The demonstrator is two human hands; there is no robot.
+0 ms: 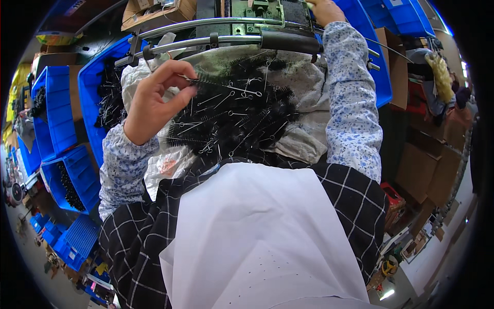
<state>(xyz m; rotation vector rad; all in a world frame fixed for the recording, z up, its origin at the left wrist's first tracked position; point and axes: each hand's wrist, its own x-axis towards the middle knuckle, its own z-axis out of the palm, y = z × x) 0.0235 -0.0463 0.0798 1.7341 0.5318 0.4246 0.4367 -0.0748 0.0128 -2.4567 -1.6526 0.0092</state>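
My left hand [163, 98] pinches a thin black-bristled wire brush [226, 86] between thumb and fingertips. Its twisted wire stem points right and ends in a small loop. Below it lies a pile of similar brushes [221, 123] with black bristles and looped wire ends, on a whitish woven cloth [303, 85] in front of me. At the upper right, my right hand [327, 11] reaches to the machine [257, 26], fingers curled at its right side. The picture's top edge cuts that hand off, and what it grips is hidden.
Metal rails [216, 41] with a dark roller [289, 42] cross between the pile and the machine. A blue bin [88, 98] with more brushes stands left; smaller blue bins [57, 110] line the far left. Cardboard boxes [419, 170] stand right. A wooden box [154, 19] sits at the upper left.
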